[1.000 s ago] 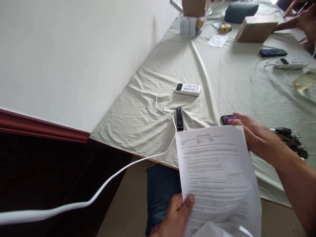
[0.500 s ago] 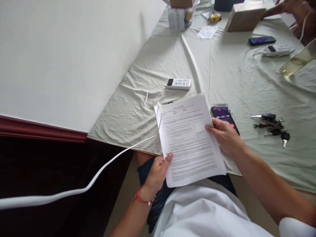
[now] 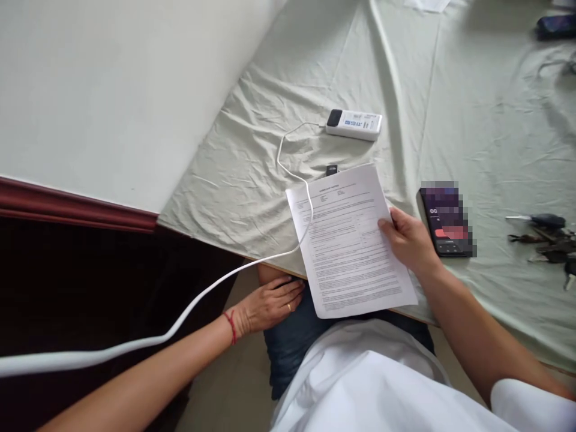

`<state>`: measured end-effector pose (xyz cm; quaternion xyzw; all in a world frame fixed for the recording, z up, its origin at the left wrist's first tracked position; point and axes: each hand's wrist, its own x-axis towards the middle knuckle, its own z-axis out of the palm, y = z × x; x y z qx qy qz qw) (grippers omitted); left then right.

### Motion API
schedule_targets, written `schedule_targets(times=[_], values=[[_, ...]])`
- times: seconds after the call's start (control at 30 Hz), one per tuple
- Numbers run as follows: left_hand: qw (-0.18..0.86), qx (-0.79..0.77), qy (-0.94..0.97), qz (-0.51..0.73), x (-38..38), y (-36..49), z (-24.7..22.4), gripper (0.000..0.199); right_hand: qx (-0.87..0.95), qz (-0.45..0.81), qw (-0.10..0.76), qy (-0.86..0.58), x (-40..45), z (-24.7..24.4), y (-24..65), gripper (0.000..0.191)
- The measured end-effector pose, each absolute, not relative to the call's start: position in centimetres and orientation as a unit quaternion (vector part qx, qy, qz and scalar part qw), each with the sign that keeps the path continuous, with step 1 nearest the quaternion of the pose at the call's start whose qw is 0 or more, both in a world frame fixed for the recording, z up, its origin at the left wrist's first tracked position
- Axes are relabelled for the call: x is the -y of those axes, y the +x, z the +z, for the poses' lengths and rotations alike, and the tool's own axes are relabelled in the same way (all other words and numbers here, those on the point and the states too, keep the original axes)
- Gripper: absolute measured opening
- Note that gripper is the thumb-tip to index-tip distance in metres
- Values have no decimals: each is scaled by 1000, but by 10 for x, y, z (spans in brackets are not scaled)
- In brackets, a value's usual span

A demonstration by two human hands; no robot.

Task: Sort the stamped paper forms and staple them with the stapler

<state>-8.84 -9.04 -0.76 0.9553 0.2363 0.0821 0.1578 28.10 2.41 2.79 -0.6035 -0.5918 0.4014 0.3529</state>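
My right hand (image 3: pixel 411 240) grips the right edge of a printed sheet of paper (image 3: pixel 355 252), thumb on top and the other fingers behind it. The sheet lies tilted over the table's front edge and above my lap. My left hand (image 3: pixel 276 302) rests palm down on my thigh, fingers stretched out, left of the paper and apart from it. A white cable (image 3: pixel 243 266) crosses the sheet's upper left part. Close by my right hand, a phone (image 3: pixel 447 225) lies on the cloth, its screen partly blurred out.
A white power bank (image 3: pixel 354 124) with the cable plugged in lies beyond the paper. Behind the sheet's top edge sits a small black object (image 3: pixel 332 170). A bunch of keys (image 3: pixel 546 237) and a second phone (image 3: pixel 555 27) are on the right. A white wall (image 3: pixel 112 90) borders the table's left.
My left hand has let go of the paper and moved down-left onto my thigh. My right hand still holds the sheet. The view has tipped down and left.
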Motion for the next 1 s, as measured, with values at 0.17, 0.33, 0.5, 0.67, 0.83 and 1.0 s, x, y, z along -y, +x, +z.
schedule_targets(times=[0.17,0.33,0.5,0.67,0.83,1.0], values=[[213,-121,970,4,49,-79,-15,33,625,372,327,-604,-22,22,283,21],[203,-136,969,43,58,-87,-34,38,540,376,443,-610,-17,16,280,31],[189,-172,959,121,77,-97,-40,43,526,351,435,-641,-13,19,275,28],[263,-174,943,107,72,-98,-39,38,512,368,421,-652,-11,26,273,24],[268,-193,942,61,71,-97,-39,31,512,392,400,-651,-10,30,274,25],[274,-187,942,47,71,-94,-35,25,619,312,337,-637,-11,34,278,25]])
